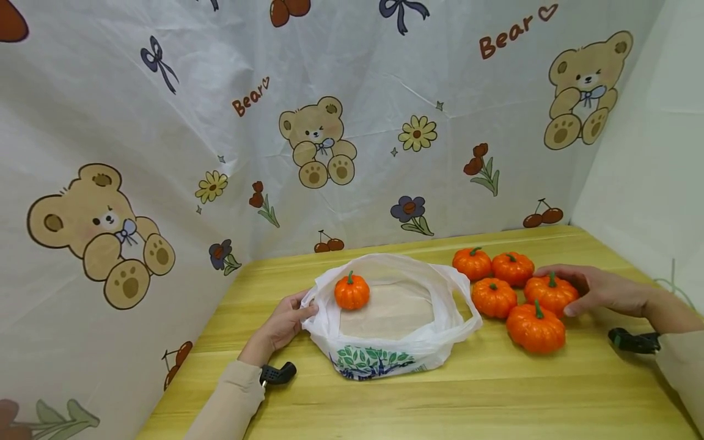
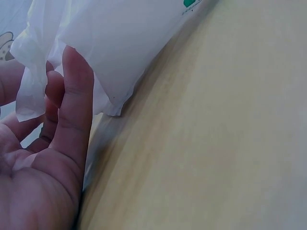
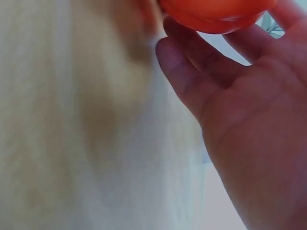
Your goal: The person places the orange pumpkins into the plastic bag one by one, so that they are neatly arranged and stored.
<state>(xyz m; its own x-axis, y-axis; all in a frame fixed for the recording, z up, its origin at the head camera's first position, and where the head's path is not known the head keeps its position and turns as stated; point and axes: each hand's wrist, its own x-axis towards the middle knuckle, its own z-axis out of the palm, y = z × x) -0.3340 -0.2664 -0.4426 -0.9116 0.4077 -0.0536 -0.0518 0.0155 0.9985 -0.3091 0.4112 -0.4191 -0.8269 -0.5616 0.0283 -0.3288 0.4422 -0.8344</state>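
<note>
A white plastic bag [image 1: 379, 360] with a green and blue print lies with its mouth spread wide on the table. Inside it, near the left rim, sits a small orange pumpkin [image 1: 352, 293] with a green stem. My left hand [image 1: 288, 321] pinches the bag's left edge between thumb and fingers; the left wrist view shows the thin plastic [image 2: 115, 43] folded there. Over on the right, my right hand [image 1: 610, 290] grips another orange pumpkin [image 1: 550, 296], thumb in front and fingers behind. That pumpkin's glossy underside [image 3: 218, 12] shows above the fingers in the right wrist view.
Beside the held pumpkin, several more cluster right of the bag: a front pumpkin [image 1: 536, 331], a middle pumpkin [image 1: 494, 298] and others behind. The wooden table [image 1: 440, 403] meets a bear-print curtain [image 1: 363, 214] at the back and a white wall [image 1: 643, 183] at right.
</note>
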